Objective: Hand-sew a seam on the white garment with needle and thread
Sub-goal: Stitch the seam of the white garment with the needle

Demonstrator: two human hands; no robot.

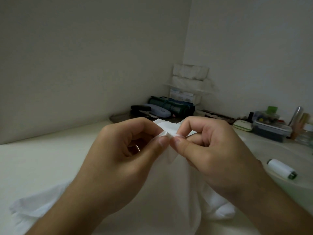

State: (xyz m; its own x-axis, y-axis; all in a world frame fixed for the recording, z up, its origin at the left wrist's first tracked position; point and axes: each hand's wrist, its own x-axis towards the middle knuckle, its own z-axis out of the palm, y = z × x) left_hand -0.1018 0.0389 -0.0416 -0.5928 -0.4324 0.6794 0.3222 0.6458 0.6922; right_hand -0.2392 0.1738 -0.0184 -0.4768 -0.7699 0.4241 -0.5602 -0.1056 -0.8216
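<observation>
The white garment point(171, 189) hangs from both hands and trails down onto the table toward me. My left hand point(122, 156) pinches a bunched fold of it between thumb and forefinger. My right hand point(213, 150) pinches the same fold right beside the left thumb, fingertips almost touching. Fine white thread shows at the right fingertips; the needle itself is too small to make out. A spool of white thread point(282, 168) lies on its side on the table to the right.
The pale table point(42, 158) runs into a wall corner. At the back stand a black stapler point(140, 109), a glasses case point(156, 112), a rolled green pouch point(172, 106) and stacked white packs point(189, 80). Clear plastic boxes point(269, 128) of small items crowd the right edge.
</observation>
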